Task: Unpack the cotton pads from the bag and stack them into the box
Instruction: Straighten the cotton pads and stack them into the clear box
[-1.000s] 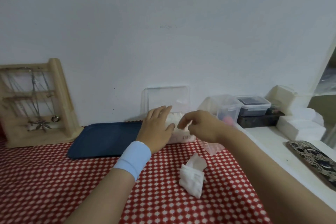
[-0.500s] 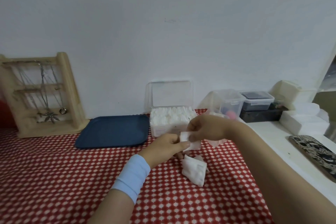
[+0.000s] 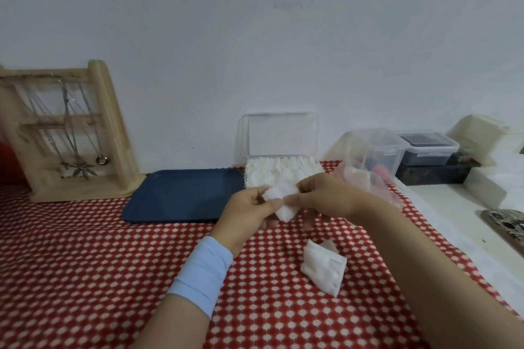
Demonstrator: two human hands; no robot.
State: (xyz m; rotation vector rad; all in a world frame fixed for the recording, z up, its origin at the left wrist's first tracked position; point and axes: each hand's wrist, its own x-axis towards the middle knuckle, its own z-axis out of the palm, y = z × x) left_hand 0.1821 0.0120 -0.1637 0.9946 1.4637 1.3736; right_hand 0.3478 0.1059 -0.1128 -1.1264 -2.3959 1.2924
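Note:
A clear plastic box [image 3: 319, 171] with its lid up stands against the wall, full of white cotton pads [image 3: 279, 171]. Just in front of it, above the cloth, my left hand [image 3: 249, 208] and my right hand [image 3: 323, 197] pinch a small bunch of white cotton pads [image 3: 280, 200] between them. A small white bag of pads [image 3: 323, 266] lies on the red checked cloth, below my right hand. A crumpled pinkish plastic bag [image 3: 360, 176] sits behind my right hand.
A dark blue tray [image 3: 184, 195] lies left of the box. A wooden jewellery stand [image 3: 65, 133] is at far left. Clear lidded containers [image 3: 397, 150] and white blocks [image 3: 493, 187] fill the white ledge at right, with a patterned phone [image 3: 507, 227] near its edge.
Both hands drew back from the box towards me and now hold a bunch of pads between them. The camera view has tilted down and shifted slightly.

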